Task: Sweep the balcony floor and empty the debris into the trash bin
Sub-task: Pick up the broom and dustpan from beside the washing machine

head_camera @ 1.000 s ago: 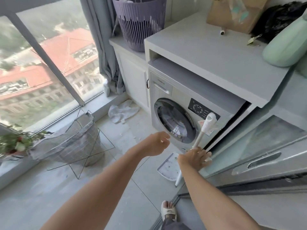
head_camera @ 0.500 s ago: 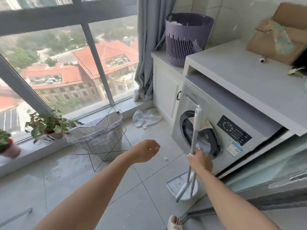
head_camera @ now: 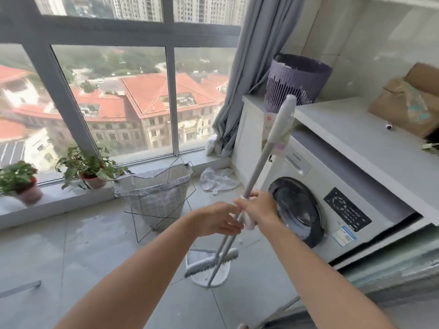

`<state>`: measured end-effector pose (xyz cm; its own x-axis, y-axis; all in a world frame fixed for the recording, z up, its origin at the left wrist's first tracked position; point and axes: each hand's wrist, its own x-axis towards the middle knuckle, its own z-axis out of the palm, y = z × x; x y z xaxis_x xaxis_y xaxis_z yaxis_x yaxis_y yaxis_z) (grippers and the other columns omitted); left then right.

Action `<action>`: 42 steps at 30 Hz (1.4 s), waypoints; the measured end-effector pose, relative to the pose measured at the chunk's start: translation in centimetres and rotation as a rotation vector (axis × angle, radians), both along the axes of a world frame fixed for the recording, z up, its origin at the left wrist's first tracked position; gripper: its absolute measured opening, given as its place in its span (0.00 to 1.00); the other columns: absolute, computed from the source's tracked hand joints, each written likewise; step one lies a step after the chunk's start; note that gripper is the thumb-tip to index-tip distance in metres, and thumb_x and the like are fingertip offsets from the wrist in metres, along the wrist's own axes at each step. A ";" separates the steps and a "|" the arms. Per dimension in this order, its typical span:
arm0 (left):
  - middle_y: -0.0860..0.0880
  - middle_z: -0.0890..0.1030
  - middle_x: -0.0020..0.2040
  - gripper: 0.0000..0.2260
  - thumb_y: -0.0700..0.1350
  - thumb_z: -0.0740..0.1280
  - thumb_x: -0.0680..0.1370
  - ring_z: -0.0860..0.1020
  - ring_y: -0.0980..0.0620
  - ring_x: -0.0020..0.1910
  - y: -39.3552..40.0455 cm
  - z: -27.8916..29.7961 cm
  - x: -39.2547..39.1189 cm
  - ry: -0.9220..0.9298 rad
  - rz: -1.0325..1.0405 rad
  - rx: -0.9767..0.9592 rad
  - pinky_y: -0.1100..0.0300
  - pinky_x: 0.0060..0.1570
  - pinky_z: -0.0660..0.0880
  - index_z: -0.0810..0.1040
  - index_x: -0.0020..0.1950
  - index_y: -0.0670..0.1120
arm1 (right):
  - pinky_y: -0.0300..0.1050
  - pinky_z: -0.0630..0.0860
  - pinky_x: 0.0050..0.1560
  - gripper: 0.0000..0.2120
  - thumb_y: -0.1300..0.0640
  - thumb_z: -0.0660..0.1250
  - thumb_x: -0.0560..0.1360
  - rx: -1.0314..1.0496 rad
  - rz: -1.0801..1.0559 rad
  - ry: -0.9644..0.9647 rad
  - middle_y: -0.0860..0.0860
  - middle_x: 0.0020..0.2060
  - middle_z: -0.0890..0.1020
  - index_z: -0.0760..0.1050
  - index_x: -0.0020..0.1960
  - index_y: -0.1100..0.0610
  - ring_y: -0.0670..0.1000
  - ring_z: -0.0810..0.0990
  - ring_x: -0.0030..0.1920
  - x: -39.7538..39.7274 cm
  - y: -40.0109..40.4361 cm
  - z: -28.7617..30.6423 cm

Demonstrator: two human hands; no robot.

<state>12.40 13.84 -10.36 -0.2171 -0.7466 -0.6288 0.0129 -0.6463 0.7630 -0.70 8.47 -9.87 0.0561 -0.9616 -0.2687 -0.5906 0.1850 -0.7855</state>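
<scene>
Gripping the broom handle [head_camera: 257,167] partway along its length, the right hand [head_camera: 257,208] has its fingers wrapped round the shaft, in front of the washing machine [head_camera: 316,198]. The left hand [head_camera: 217,219] sits just beside it on the left, fingers reaching to the same shafts; whether it actually clasps them cannot be told. Above the grip, the handle slants up and right to a pale sleeve near the purple basket [head_camera: 297,81]. Below the grip, two shafts run down and left, diverging slightly. The broom head [head_camera: 211,262] lies across the white dustpan [head_camera: 209,271], which rests on the tiled floor [head_camera: 71,252]. Small white scraps lie on the tiles near a crumpled cloth [head_camera: 217,180]. A wire-framed fabric hamper [head_camera: 156,195] stands left of the hands, beside potted plants [head_camera: 90,167] on the sill.
</scene>
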 end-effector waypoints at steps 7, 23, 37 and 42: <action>0.34 0.82 0.48 0.29 0.58 0.53 0.82 0.82 0.35 0.49 3.8 3.5 3.8 0.287 0.299 0.069 0.49 0.52 0.80 0.75 0.56 0.32 | 0.54 0.84 0.42 0.13 0.48 0.65 0.79 0.114 0.189 -0.229 0.58 0.43 0.85 0.80 0.48 0.58 0.58 0.86 0.40 4.6 3.6 3.7; 0.51 0.68 0.28 0.20 0.60 0.56 0.80 0.65 0.55 0.25 7.6 4.1 7.7 -0.143 0.092 0.147 0.65 0.26 0.63 0.73 0.42 0.45 | 0.43 0.74 0.44 0.19 0.46 0.69 0.76 -0.028 0.317 -0.465 0.50 0.31 0.80 0.78 0.33 0.58 0.49 0.81 0.40 9.3 7.7 7.4; 0.39 0.79 0.57 0.16 0.54 0.54 0.79 0.83 0.41 0.44 5.3 5.0 2.5 -0.519 0.027 0.191 0.61 0.35 0.70 0.74 0.44 0.43 | 0.46 0.60 0.31 0.22 0.50 0.65 0.76 -0.124 0.180 -0.474 0.54 0.26 0.62 0.61 0.29 0.56 0.52 0.61 0.29 9.5 7.1 7.9; 0.44 0.79 0.39 0.17 0.57 0.53 0.79 0.75 0.50 0.28 3.3 3.8 0.5 -0.606 0.016 0.117 0.63 0.32 0.65 0.72 0.42 0.46 | 0.52 0.73 0.36 0.23 0.46 0.64 0.79 -0.177 0.055 -0.475 0.50 0.24 0.68 0.64 0.30 0.55 0.53 0.71 0.31 7.2 5.6 9.4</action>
